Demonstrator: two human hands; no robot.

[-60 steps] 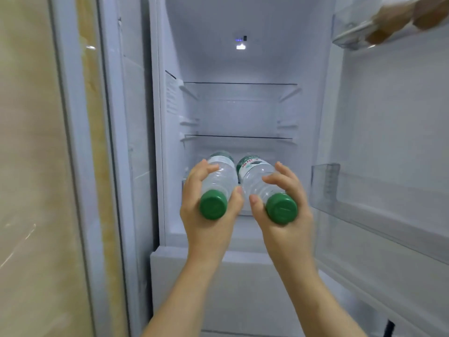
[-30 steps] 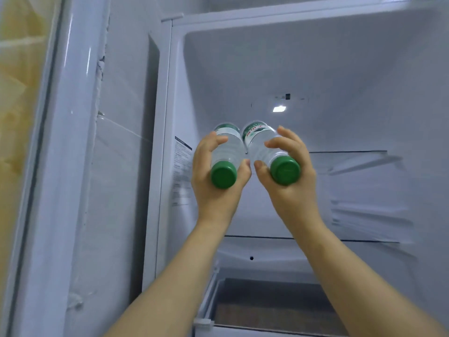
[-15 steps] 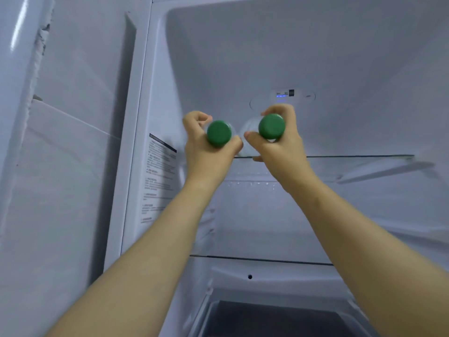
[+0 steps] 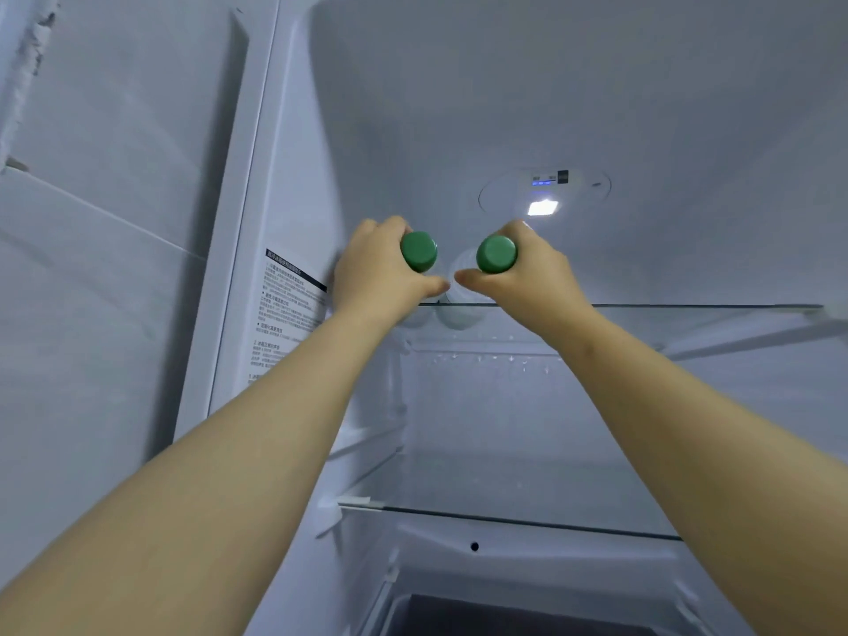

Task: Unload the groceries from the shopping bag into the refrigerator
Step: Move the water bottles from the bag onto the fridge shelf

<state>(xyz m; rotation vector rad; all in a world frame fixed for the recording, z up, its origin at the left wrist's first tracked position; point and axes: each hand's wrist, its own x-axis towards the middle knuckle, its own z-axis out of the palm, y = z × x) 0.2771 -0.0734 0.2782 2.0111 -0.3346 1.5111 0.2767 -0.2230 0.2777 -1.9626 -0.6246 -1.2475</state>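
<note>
Hiding most of left bottle [image 4: 418,251], right bottle [image 4: 496,254]: left hand [image 4: 374,275], right hand [image 4: 530,275].

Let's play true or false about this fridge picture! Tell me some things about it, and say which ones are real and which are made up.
1. The left hand grips the left bottle and the right hand grips the right bottle. True.
2. The bottles have red caps. False: the caps are green.
3. The bottles are up at the top glass shelf. True.
4. The fridge light is off. False: it glows.
5. A sticker with writing is on the fridge's left wall. True.
</note>
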